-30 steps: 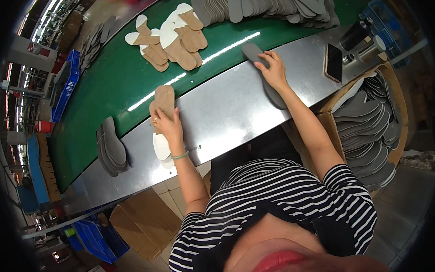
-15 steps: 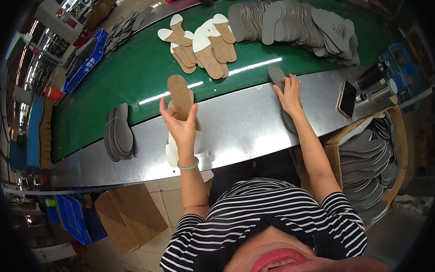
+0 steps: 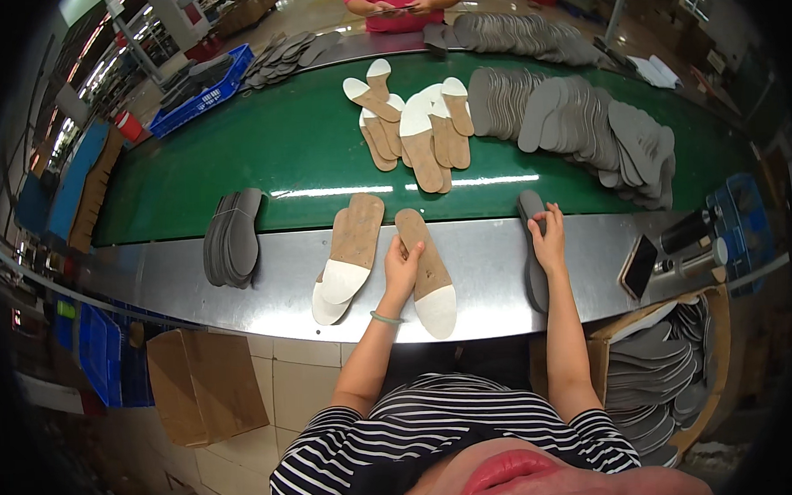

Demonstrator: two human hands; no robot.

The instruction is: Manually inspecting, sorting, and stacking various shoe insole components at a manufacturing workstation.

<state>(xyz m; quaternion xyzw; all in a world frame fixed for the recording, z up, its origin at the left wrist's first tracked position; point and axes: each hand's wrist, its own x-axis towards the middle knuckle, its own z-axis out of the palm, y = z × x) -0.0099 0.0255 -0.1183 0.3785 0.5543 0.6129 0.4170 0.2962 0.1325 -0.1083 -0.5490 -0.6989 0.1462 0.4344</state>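
Note:
My left hand (image 3: pixel 403 266) is closed on the edge of a brown insole (image 3: pixel 431 268) with a white toe end, tilted over the metal table edge. To its left, two similar insoles (image 3: pixel 355 240) overlap on the metal. My right hand (image 3: pixel 549 242) is at the right side of a grey insole stack (image 3: pixel 535 273), its thumb touching the stack and its fingers apart. How many grey insoles lie there is hidden. A tied bundle of grey insoles (image 3: pixel 232 240) stands farther left.
On the green belt (image 3: pixel 305 146) lie a loose group of brown-and-white insoles (image 3: pixel 423 150) and long rows of grey insoles (image 3: pixel 566 111). A phone (image 3: pixel 638 267) and bottles (image 3: pixel 688 242) stand at right, above a carton of grey insoles (image 3: pixel 658 369). Across the belt is another person (image 3: pixel 403 16).
My left hand has moved right, and the brown insole it grips is now apart from the other two. The right hand stays at the grey stack. The view has tilted up.

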